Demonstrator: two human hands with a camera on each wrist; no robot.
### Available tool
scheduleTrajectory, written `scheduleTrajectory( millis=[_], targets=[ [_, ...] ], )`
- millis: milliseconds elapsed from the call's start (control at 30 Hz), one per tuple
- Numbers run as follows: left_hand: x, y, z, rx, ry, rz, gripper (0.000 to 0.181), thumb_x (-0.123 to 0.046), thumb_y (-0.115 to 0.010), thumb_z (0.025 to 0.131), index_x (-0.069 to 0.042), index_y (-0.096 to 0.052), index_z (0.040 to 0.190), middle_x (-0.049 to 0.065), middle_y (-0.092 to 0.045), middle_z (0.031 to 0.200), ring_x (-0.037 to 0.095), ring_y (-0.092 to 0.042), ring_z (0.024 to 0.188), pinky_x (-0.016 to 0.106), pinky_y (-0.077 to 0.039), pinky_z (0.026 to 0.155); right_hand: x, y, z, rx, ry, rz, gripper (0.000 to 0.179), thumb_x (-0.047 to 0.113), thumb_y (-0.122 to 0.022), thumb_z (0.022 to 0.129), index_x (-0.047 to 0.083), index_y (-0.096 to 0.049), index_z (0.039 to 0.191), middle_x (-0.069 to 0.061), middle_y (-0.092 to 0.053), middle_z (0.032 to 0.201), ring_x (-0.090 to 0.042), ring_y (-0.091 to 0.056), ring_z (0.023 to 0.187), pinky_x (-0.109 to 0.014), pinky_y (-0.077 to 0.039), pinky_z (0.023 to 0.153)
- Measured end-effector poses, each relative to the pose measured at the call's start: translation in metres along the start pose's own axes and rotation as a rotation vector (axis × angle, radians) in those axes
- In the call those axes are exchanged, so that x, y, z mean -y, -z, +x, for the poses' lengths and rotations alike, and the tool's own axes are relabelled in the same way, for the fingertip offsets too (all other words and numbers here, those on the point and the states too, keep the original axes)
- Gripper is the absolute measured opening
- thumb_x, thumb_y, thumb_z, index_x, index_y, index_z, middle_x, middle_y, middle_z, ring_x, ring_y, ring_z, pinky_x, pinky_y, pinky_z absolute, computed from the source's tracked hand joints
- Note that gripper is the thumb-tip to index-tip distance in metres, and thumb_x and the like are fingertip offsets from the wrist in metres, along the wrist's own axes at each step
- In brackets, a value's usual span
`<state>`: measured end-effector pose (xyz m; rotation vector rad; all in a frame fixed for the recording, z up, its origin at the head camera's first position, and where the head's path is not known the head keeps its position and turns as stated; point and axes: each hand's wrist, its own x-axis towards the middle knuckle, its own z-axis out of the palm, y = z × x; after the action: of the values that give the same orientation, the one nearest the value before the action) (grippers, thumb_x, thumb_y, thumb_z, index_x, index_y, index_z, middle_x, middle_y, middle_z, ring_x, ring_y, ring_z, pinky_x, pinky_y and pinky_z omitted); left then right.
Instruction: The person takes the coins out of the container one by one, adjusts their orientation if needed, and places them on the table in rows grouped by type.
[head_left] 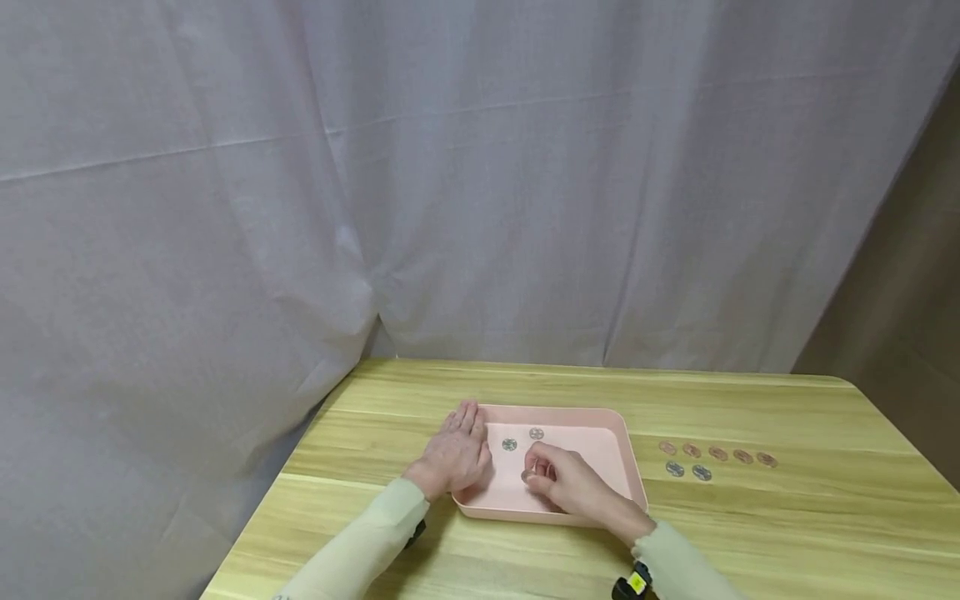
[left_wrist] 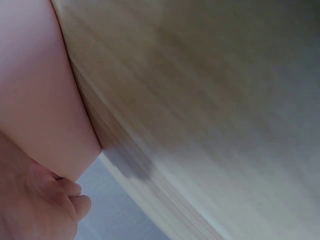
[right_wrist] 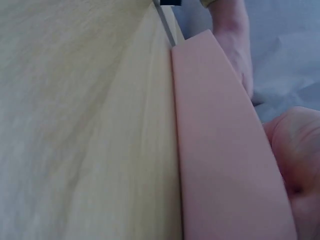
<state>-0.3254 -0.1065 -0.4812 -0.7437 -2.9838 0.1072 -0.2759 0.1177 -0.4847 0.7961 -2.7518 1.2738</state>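
A shallow pink tray (head_left: 551,517) sits on the wooden table. Along its left rim rests my left hand (head_left: 456,450), fingers stretched out straight toward the back; in the left wrist view that hand (left_wrist: 40,200) is beside the tray wall (left_wrist: 45,100). Over the tray, my right hand (head_left: 573,483) pinches a small copper-coloured coin (head_left: 527,476) between curled fingers and thumb. Two coins lie on the tray floor behind it: a silver one (head_left: 509,445) and a paler one (head_left: 536,433). In the right wrist view the right hand (right_wrist: 300,155) is partly hidden by the tray wall.
Right of the tray, several copper-coloured coins (head_left: 717,453) form a row on the table (head_left: 825,517). Two silver coins (head_left: 701,472) lie just in front of them. A grey curtain (head_left: 495,208) hangs behind the table and down its left side.
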Motion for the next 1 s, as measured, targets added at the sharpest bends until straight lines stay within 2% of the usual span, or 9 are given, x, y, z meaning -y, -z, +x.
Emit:
scheduleTrajectory(
  millis=[267,500,833,1000],
  targets=[
    [0.0,0.002,-0.001,-0.006,-0.006,0.004,0.061,-0.034,-0.023,0.104,0.001,-0.023,0.154,0.02,-0.02,0.162,0.032,-0.018,0.152,0.043,-0.021,0.125,-0.003,0.017,-0.011,-0.045,-0.017,0.057,0.011,0.01,-0.07,0.088,0.016,-0.06,0.089,0.006,-0.055,0.071,-0.002,-0.046,0.057,-0.017,-0.041,0.048],
    [-0.001,0.002,-0.002,-0.002,0.001,-0.006,0.062,-0.034,-0.024,0.104,0.002,-0.023,0.154,0.02,-0.019,0.163,0.032,-0.018,0.152,0.043,-0.021,0.125,-0.002,0.03,-0.018,-0.065,-0.052,0.012,0.014,0.015,-0.071,0.089,0.021,-0.058,0.089,0.008,-0.055,0.072,-0.002,-0.046,0.056,-0.018,-0.042,0.049],
    [0.001,0.001,-0.005,-0.01,0.006,0.008,0.062,-0.035,-0.025,0.104,0.003,-0.024,0.153,0.021,-0.02,0.162,0.032,-0.019,0.152,0.042,-0.021,0.125,-0.009,0.046,-0.025,-0.091,-0.067,0.052,0.015,0.012,-0.071,0.088,0.012,-0.057,0.089,0.0,-0.056,0.073,-0.005,-0.051,0.05,-0.021,-0.046,0.042],
    [0.0,0.003,-0.004,-0.012,0.006,0.005,0.062,-0.034,-0.026,0.103,0.003,-0.024,0.153,0.021,-0.021,0.162,0.032,-0.02,0.152,0.043,-0.022,0.125,-0.012,0.054,-0.029,-0.1,-0.088,0.057,0.015,0.012,-0.071,0.088,0.012,-0.056,0.089,0.0,-0.055,0.074,-0.005,-0.05,0.051,-0.02,-0.045,0.042]
  ],
)
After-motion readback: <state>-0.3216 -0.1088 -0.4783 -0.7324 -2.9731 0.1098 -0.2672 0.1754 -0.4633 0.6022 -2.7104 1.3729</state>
